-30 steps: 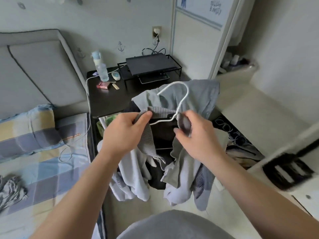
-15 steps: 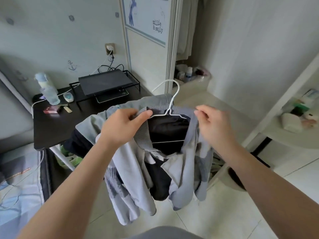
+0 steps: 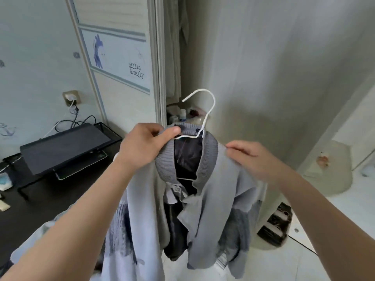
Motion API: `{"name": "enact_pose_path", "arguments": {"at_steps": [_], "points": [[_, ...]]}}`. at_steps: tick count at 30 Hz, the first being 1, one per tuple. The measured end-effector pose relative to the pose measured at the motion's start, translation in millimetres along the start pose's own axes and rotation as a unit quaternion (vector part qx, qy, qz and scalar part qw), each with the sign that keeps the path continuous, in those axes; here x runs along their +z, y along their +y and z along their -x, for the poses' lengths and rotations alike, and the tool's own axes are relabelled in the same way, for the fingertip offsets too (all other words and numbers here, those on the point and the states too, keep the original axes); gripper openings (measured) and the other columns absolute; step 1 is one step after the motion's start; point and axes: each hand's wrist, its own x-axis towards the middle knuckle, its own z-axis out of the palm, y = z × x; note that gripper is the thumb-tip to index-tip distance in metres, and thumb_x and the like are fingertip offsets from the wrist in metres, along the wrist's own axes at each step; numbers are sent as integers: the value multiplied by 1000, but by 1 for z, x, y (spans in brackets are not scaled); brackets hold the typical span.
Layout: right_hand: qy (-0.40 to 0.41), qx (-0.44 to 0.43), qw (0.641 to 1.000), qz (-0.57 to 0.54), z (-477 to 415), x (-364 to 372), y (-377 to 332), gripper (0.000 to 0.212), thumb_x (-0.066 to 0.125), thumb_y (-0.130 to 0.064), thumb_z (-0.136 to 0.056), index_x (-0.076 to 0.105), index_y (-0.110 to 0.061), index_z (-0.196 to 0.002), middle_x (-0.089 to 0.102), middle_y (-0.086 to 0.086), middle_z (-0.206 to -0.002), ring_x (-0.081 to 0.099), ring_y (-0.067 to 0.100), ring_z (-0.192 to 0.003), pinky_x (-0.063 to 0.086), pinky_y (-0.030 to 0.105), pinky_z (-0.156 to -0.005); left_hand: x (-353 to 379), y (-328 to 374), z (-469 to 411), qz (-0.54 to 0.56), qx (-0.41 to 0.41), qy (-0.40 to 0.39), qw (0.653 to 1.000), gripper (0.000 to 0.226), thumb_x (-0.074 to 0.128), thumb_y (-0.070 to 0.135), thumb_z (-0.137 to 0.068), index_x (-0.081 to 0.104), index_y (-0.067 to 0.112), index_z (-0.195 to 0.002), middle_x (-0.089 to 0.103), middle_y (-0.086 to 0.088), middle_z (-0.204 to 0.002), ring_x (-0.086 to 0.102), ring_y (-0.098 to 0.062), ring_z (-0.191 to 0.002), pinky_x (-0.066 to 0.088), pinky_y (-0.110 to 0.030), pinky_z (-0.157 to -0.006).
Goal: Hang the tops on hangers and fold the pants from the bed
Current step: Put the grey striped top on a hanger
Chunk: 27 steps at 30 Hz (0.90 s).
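Observation:
A grey-blue jacket (image 3: pixel 215 199) with a ribbed collar and dark lining hangs on a white wire hanger (image 3: pixel 205 112), held up in front of me. My left hand (image 3: pixel 142 147) grips the left side of the collar together with the hanger's shoulder wire, thumb on top. My right hand (image 3: pixel 249 157) rests on the jacket's right shoulder, fingers stretched out and lying on the cloth. The hanger's hook points up and to the left, in front of the open wardrobe gap (image 3: pixel 176 57). The bed is out of view.
A black desk (image 3: pixel 30 209) with a closed laptop on a wire stand (image 3: pixel 65 147) stands at the left. A sliding wardrobe door (image 3: pixel 119 63) with a giraffe picture is behind it; pale clothes hang in the gap. At the right are a white shelf unit (image 3: pixel 328 173) and tiled floor.
I have turned right, away from the bed, toward the wardrobe and raised the jacket on its hanger. My right hand has moved onto the right shoulder; the left keeps its grip on the collar.

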Motion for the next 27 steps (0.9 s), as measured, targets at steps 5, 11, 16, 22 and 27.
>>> {"name": "enact_pose_path", "arguments": {"at_steps": [5, 11, 16, 22, 27], "points": [[74, 43, 995, 55, -21, -25, -8, 23, 54, -17, -102, 61, -9, -81, 56, 11, -75, 50, 15, -69, 40, 32, -68, 26, -1, -87, 49, 68, -75, 994, 64, 58, 77, -71, 48, 16, -55, 42, 12, -48, 42, -7, -49, 33, -30, -59], [255, 101, 961, -23, -33, -58, -22, 32, 58, -10, -99, 51, -3, -69, 42, 10, -69, 38, 19, -68, 28, 33, -65, 61, 31, -173, 67, 202, -121, 970, 52, 59, 74, -73, 59, 23, -64, 49, 9, -56, 49, -9, -58, 42, -37, -62], [368, 151, 910, -120, -42, -97, -38, 29, 58, -8, -97, 53, 17, -84, 50, 16, -81, 42, 26, -78, 30, 37, -76, 73, 70, -230, -27, 295, -118, 948, 65, 56, 77, -75, 63, 35, -124, 61, 3, -128, 51, -21, -125, 41, -37, -104], [450, 141, 859, -200, -98, -138, -55, 14, 60, -7, -95, 68, -1, -86, 69, 14, -78, 63, 24, -70, 49, 29, -70, 70, 116, -284, 29, 325, -183, 927, 57, 62, 71, -79, 56, 41, -128, 51, 13, -135, 40, -13, -135, 34, -32, -110], [480, 112, 833, -250, -180, -173, -56, 12, 61, -7, -94, 70, -4, -87, 75, 17, -99, 70, 30, -93, 54, 41, -92, 60, 141, -327, 70, 336, -197, 918, 34, 63, 60, -84, 58, 44, -114, 54, 24, -120, 48, 4, -117, 30, -2, -84]]}}
